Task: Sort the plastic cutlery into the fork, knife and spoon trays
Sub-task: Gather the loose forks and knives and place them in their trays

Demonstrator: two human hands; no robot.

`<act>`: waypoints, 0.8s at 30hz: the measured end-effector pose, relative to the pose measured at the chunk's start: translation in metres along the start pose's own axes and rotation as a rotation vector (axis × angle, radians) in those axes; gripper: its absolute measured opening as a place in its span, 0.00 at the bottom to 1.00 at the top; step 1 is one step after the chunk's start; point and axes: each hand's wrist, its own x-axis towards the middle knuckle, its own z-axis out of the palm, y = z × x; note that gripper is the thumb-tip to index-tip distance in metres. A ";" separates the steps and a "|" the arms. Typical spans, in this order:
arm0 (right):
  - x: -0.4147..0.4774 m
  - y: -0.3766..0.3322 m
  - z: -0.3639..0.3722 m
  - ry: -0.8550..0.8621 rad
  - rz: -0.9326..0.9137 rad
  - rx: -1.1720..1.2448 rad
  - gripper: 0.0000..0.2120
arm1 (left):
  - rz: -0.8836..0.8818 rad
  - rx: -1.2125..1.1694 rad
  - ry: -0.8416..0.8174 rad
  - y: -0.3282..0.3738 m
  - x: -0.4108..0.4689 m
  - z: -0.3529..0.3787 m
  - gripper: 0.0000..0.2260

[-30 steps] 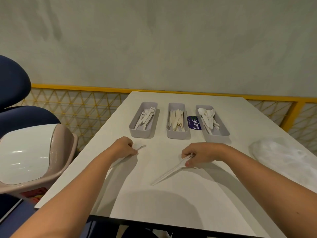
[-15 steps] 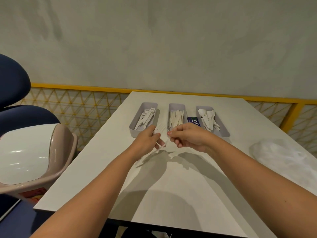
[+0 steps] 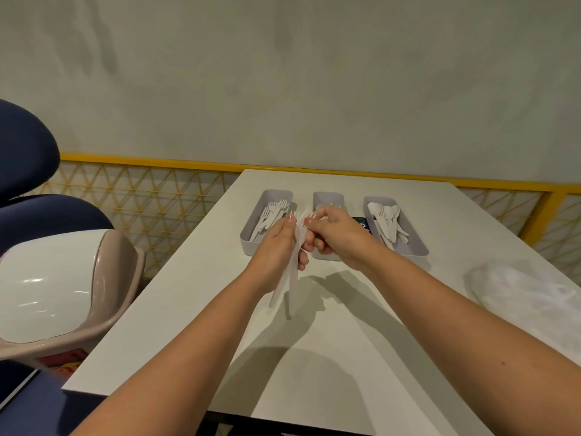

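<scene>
White plastic cutlery point(image 3: 290, 278) with fork tines showing, clasped by the left hand point(image 3: 278, 247) at frame centre, tips pinched by the right hand point(image 3: 338, 237), held just before the fork tray point(image 3: 276, 195), knife tray point(image 3: 328, 198) and spoon tray point(image 3: 412, 243), white table point(image 3: 314, 357) beneath

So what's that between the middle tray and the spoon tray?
A small dark blue card lies flat on the table there, partly hidden behind the right hand; the head view shows it.

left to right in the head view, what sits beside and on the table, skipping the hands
white swing-lid bin → fork tray → knife tray → spoon tray → clear plastic bag
</scene>
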 end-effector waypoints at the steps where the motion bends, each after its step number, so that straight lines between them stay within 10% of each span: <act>1: 0.002 -0.001 0.002 0.018 -0.004 -0.021 0.03 | -0.004 -0.005 -0.015 -0.001 0.001 0.000 0.16; 6: 0.014 -0.001 0.014 0.161 -0.051 -0.112 0.07 | -0.050 -0.098 -0.020 -0.004 0.013 -0.005 0.07; 18: 0.025 0.014 0.048 -0.262 0.104 0.119 0.18 | -0.056 -0.395 0.278 0.002 0.071 -0.054 0.08; 24: 0.053 0.013 0.051 -0.202 0.117 0.146 0.16 | -0.149 0.005 0.326 -0.005 0.096 -0.081 0.10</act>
